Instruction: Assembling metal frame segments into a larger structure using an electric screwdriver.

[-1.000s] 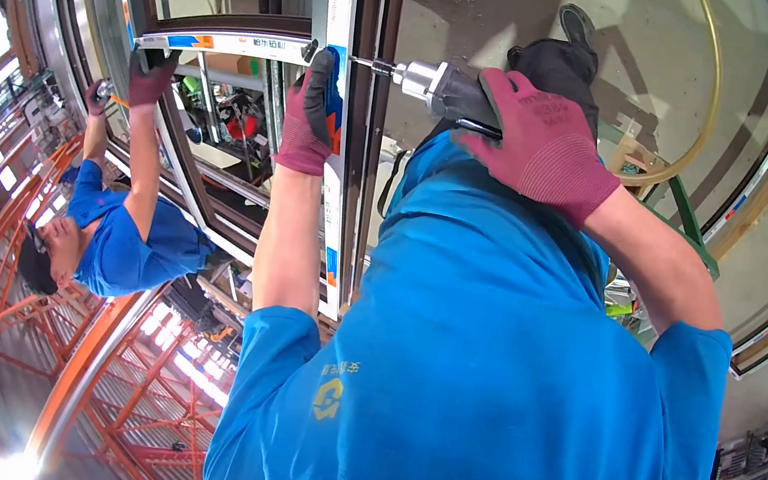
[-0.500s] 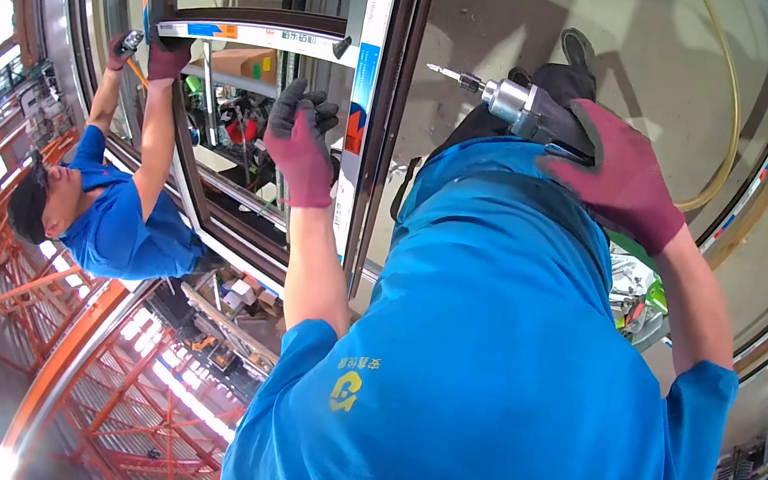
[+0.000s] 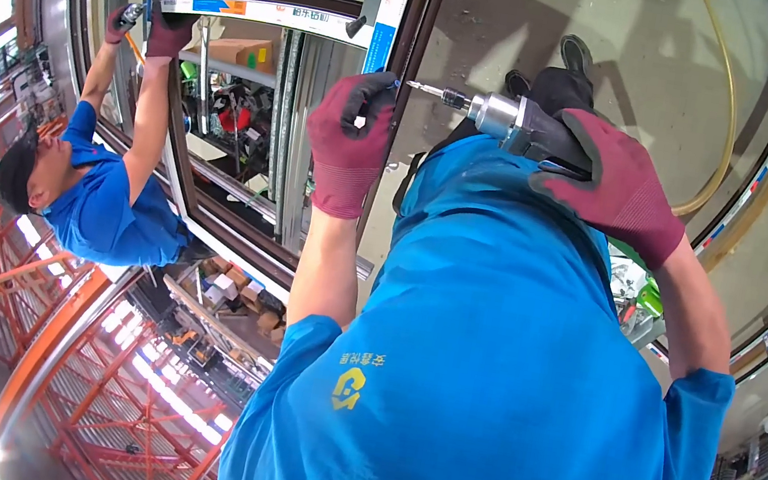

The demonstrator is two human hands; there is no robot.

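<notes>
My right hand (image 3: 619, 182), in a maroon and black glove, grips a cordless drill (image 3: 522, 129) with a silver collar. Its slim bit (image 3: 425, 88) points left at the dark edge of a metal frame (image 3: 422, 20). My left hand (image 3: 347, 146), gloved alike, is against that frame, thumb and forefinger pinched together just left of the bit's tip. Whatever is in the pinch is too small to make out. A short black peg-like piece (image 3: 354, 26) stands at the end of the white-filmed crossbar (image 3: 279, 15), above my left hand.
At the left a co-worker in a blue shirt (image 3: 113, 207) holds the frame's far side with gloved hands. Through the frame show a cardboard box (image 3: 241, 52) and cluttered parts. A yellow hose (image 3: 730, 104) runs along the floor at the right, near another long frame (image 3: 759, 189).
My left hand has moved right and up from the frame opening to the dark edge, its fingers now pinched. The drill has shifted slightly left and down, its bit near those fingers.
</notes>
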